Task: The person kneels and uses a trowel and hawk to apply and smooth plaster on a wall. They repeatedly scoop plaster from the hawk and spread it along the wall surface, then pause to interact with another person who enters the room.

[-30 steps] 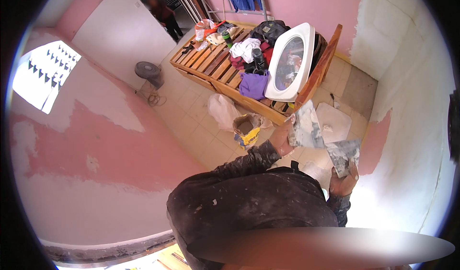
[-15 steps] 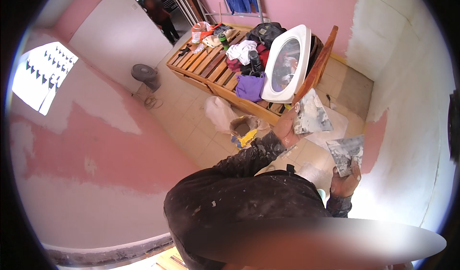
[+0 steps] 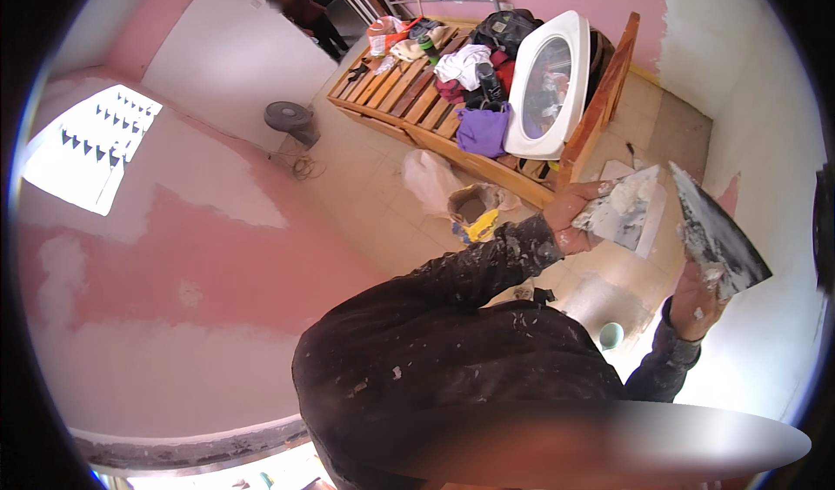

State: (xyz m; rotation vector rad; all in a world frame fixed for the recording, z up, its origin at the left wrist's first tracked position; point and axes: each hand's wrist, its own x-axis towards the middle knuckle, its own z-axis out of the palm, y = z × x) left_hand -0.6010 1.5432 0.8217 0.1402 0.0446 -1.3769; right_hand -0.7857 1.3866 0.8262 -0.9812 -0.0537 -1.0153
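My left hand (image 3: 567,218) grips a flat metal blade (image 3: 624,210) loaded with a lump of white plaster, held out in front of me. To its right, my right hand (image 3: 696,303) holds a broad plastering knife (image 3: 718,233), whose grey, plaster-smeared blade points up close to the white wall (image 3: 765,142). The two blades are a short way apart and do not touch. My dark, plaster-spattered sleeves and chest fill the lower middle of the view.
A wooden slatted bed frame (image 3: 417,99) holds clothes, bags and a white appliance lid (image 3: 548,81). Below me on the tiled floor are an open sack (image 3: 474,205), a white bag (image 3: 430,181), a fan (image 3: 287,118) and a small teal cup (image 3: 611,335). Another person (image 3: 304,12) stands in the far doorway.
Both hands have risen and shifted right toward the white wall. The broad knife's blade now stands higher and more upright, and the plaster-loaded blade has lifted with my left hand.
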